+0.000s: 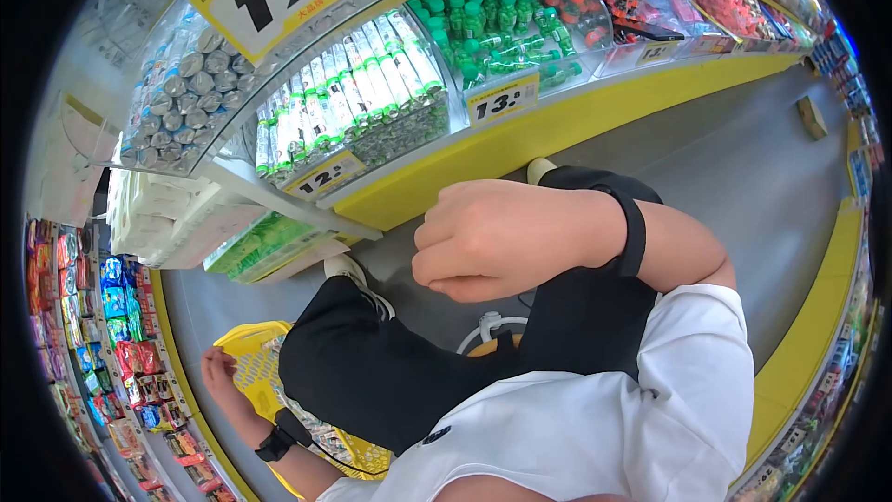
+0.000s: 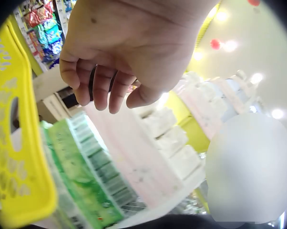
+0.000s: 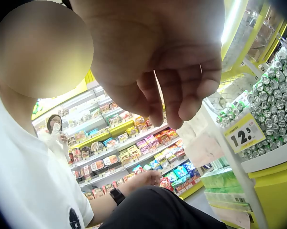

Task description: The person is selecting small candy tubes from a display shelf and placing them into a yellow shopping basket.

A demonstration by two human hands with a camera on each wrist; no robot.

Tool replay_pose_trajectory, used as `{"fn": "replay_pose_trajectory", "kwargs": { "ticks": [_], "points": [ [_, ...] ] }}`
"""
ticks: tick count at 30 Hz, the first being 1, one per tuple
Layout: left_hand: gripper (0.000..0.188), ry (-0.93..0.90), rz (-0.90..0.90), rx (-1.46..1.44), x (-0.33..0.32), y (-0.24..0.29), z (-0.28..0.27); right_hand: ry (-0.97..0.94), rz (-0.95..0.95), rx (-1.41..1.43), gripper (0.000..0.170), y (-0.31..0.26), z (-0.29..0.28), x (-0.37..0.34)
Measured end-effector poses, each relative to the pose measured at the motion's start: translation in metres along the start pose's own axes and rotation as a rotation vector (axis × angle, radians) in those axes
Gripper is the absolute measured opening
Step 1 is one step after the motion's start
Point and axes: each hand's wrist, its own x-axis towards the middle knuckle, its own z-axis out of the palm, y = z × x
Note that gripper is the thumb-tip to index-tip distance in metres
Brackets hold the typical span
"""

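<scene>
My right hand (image 1: 497,237) hangs in the air over the aisle, in front of the candy shelf, its fingers loosely curled with nothing in them. In the right wrist view the fingers (image 3: 174,98) droop downward. My left hand (image 1: 221,374) is low at my left side, beside the rim of a yellow plastic basket (image 1: 255,333). The left wrist view shows that left hand (image 2: 127,52) with bent, relaxed fingers and an empty palm, apart from the basket (image 2: 26,157). Some packets lie inside the basket, partly hidden by my leg.
Bins of silver-wrapped sticks (image 1: 200,74), green-and-white sticks (image 1: 353,93) and green-capped bottles (image 1: 492,14) line the shelf ahead. White packs (image 1: 167,214) stand below at left. Snack racks (image 1: 130,344) run along the left. Another person (image 3: 57,133) stands behind.
</scene>
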Motion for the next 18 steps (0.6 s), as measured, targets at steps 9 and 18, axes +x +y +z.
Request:
{"fn": "replay_pose_trajectory", "kwargs": {
  "ticks": [9,18],
  "points": [
    [0.028,-0.343,0.148,0.550,-0.039,-0.183,-0.021,-0.015,0.015,0.007,0.012,-0.002,0.002,0.002],
    [0.026,-0.712,-0.063,1.037,-0.101,-0.272,-0.062,-0.052,0.072,0.001,0.012,-0.004,0.000,0.003]
  ]
}}
